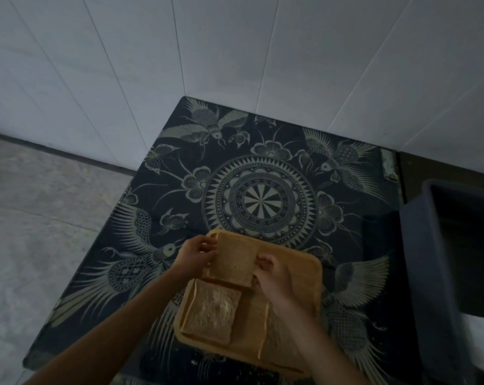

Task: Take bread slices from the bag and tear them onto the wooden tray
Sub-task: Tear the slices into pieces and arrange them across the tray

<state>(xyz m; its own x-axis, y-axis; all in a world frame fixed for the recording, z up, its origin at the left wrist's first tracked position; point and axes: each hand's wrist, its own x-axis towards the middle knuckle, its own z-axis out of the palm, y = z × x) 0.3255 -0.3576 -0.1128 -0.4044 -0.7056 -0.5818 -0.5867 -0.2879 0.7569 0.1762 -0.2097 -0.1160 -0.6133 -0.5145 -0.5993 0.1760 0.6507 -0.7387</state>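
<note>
A whole bread slice is held above the far end of the wooden tray. My left hand pinches its left edge and my right hand grips its right edge. A second slice lies flat in the tray's near left compartment. Another slice appears to lie in the near right compartment, partly hidden by my right forearm. No bread bag is in view.
The tray rests on a dark table with a bird and mandala pattern. A dark plastic bin stands at the right edge. White wall panels rise behind, and grey floor lies to the left.
</note>
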